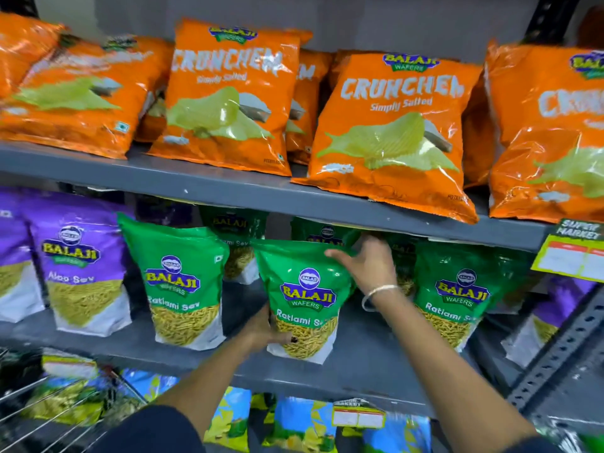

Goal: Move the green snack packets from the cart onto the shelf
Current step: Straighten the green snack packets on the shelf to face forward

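A green Ratlami Sev packet (302,289) stands upright at the front of the middle shelf (369,358). My left hand (261,331) grips its lower left edge. My right hand (369,263) rests on its upper right corner, fingers spread across the top. Other green packets stand on the same shelf: one to the left (179,279), one to the right (457,289), more behind them. The wire cart (49,403) is at the lower left, with more packets (65,387) blurred inside it.
Purple Aloo Sev packets (78,266) fill the left of the middle shelf. Orange Crunchem bags (392,125) line the shelf above. Blue and yellow packets (300,423) sit on the shelf below. A price tag (572,253) hangs at the right, beside a perforated steel upright (562,348).
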